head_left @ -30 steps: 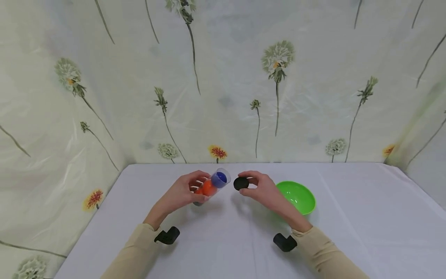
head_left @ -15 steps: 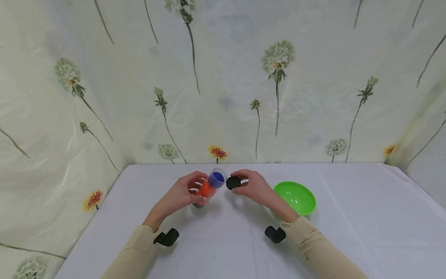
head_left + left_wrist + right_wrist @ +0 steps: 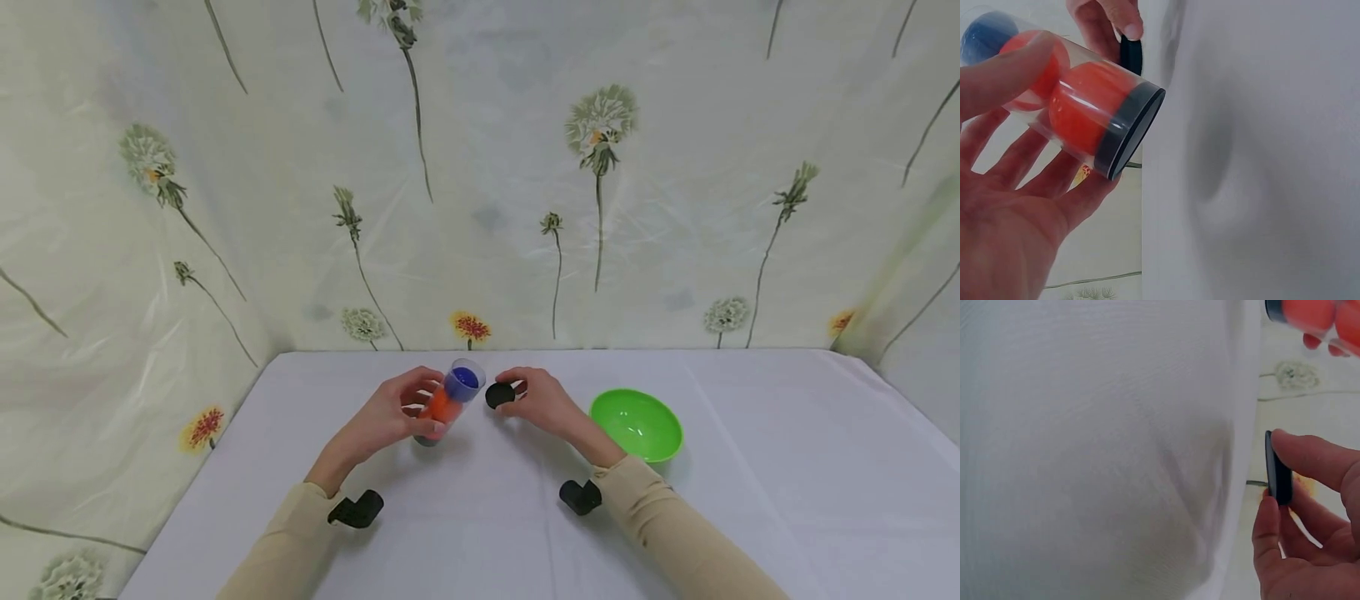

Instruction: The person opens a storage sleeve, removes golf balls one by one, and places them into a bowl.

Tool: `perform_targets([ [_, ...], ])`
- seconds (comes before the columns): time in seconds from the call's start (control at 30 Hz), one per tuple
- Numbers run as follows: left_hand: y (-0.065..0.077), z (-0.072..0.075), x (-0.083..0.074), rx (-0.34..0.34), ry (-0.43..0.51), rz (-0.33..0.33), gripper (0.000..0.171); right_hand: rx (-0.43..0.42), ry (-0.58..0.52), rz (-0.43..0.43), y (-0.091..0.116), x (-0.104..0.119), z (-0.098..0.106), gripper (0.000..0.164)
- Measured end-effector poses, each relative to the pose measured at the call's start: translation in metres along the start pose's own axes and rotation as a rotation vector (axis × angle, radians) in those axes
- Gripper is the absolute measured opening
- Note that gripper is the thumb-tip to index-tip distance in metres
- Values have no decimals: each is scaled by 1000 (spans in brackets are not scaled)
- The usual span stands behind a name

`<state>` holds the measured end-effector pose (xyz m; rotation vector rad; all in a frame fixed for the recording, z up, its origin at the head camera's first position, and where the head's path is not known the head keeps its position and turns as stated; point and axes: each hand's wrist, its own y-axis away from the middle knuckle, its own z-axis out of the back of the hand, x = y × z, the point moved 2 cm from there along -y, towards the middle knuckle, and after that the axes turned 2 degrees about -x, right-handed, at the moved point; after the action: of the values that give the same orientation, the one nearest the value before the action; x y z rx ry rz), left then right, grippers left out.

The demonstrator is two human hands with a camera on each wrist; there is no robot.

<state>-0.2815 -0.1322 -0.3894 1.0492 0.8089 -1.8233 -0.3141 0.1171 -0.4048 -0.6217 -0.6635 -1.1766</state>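
Note:
My left hand grips a clear cylindrical container tilted with its open mouth up and to the right. Inside it are two orange balls and a blue ball nearest the mouth; a black cap closes the bottom end. Between thumb and fingers, my right hand pinches a round black lid. The lid is held just right of the container's mouth, apart from it. Both hands are raised above the white table.
A green bowl stands on the white-covered table, right of my right hand and partly behind that forearm. A curtain with dandelion prints hangs behind the table's back edge. Each wrist carries a black camera mount.
My right hand has moved left with the black lid, closer to the container's mouth. The left hand has tipped the container slightly more upright. The bowl has stayed put.

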Motion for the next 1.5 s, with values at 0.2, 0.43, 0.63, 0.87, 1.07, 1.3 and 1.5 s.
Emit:
perform_targets([
  [0.2, 1, 0, 0, 8, 1, -2, 51, 36, 4, -17, -3, -3, -2, 48],
  [0.43, 0, -1, 0, 10, -2, 2, 53, 33, 57, -8, -5, -4, -2, 49],
  [0.63, 0, -2, 0, 19, -17, -2, 53, 54, 89, -17, -9, -7, -5, 47],
  [0.87, 1, -2, 1, 37, -15, -31, 50, 74, 79, 4, -12, -13, -4, 46],
  [1.07, -2, -2, 1, 36, -12, -34, 50, 83, 43, 27, -10, -14, -3, 46],
  [1.3, -1, -2, 0, 30, -10, -31, 49, 48, 7, -42, -4, -9, -2, 51],
  [1.5, 0, -3, -1, 30, -5, -27, 49, 24, -83, -2, 4, -7, -1, 48],
])
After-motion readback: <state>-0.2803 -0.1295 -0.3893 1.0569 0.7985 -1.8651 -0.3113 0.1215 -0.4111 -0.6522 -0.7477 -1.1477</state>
